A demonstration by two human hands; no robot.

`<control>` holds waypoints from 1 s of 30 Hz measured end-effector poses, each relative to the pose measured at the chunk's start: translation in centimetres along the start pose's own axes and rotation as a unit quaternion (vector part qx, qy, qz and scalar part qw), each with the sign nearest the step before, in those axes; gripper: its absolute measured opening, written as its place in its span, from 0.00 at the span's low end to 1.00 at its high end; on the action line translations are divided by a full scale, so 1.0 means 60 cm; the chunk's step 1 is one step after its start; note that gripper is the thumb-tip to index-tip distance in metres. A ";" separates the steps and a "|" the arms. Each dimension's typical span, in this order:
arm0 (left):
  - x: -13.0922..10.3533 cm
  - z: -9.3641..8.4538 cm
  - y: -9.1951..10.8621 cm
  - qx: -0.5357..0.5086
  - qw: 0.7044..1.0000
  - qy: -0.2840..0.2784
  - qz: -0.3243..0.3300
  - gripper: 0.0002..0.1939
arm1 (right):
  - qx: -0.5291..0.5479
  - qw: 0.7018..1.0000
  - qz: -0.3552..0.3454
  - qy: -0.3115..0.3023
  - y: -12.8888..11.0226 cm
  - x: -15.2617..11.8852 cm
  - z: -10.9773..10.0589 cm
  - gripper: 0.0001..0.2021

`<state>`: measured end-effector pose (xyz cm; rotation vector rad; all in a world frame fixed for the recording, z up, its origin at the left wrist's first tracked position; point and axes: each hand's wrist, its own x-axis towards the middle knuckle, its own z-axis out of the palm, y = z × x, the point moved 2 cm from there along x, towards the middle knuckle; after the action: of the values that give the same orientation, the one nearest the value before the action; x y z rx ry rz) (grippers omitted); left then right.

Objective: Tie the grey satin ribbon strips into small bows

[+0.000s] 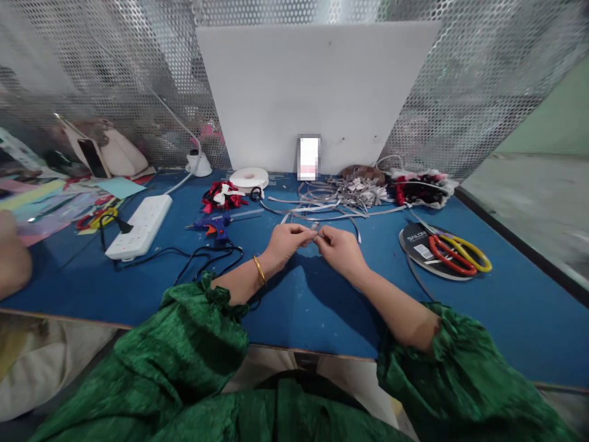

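Observation:
My left hand and my right hand meet over the middle of the blue table, fingertips pinched close together. Between them is a small piece of grey ribbon, mostly covered by the fingers. Just beyond the hands, long grey ribbon strips lie across the table. They lead toward a heap of cut grey ribbon pieces. A blue glue gun rests to the left of my left hand, its black cord running toward me.
Red-and-yellow-handled scissors lie on a black ribbon spool at right. Left are a white power strip, red bows and a white roll. A phone leans on the white board. Another person's arm shows far left.

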<state>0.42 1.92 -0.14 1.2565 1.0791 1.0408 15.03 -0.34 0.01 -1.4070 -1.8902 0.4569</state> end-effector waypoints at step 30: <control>0.016 -0.009 -0.005 0.001 0.999 -0.053 -0.011 0.19 | 0.039 0.999 0.030 -0.002 0.005 0.004 -0.009 0.13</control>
<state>0.06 2.97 -0.48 1.2835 1.0107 0.9474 15.60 -0.08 0.26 -1.4163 -1.8175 0.5577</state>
